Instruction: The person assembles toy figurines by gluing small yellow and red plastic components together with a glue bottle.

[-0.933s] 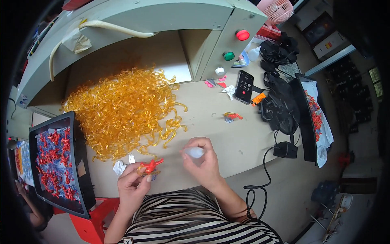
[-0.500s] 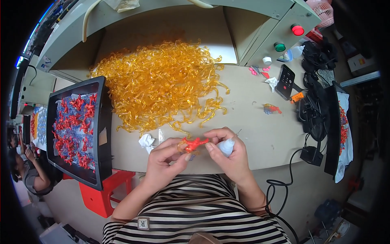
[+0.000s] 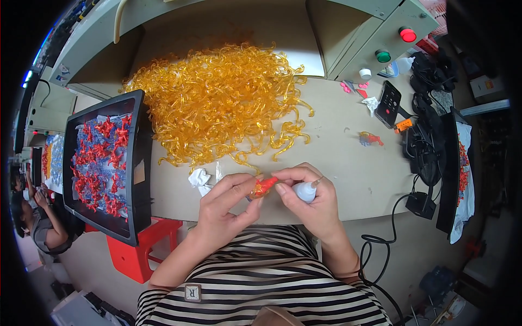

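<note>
Close to the bench's front edge, my left hand (image 3: 225,204) pinches a small red and amber plastic figure (image 3: 263,186). Its fingers cover part of the figure, so the exact shape is hidden. My right hand (image 3: 318,209) is closed around a small whitish squeeze bottle (image 3: 305,191) with a thin needle tip pointing up and away to the right. The thumb and forefinger of that hand also touch the figure's red end. Beyond both hands spreads a large heap of curly, clear amber plastic pieces (image 3: 217,103).
A black tray (image 3: 142,179) of red and blue figures leans at the left, above a red stool (image 3: 130,255). One figure (image 3: 371,139) lies on the bench at right, near a phone (image 3: 388,103), black cables and another tray (image 3: 447,179). Crumpled tissue (image 3: 200,179) lies near my left hand.
The figure has turned between my fingers, its red end now tilting up to the right. The bottle has shifted slightly in my right hand. The whole view has moved a little.
</note>
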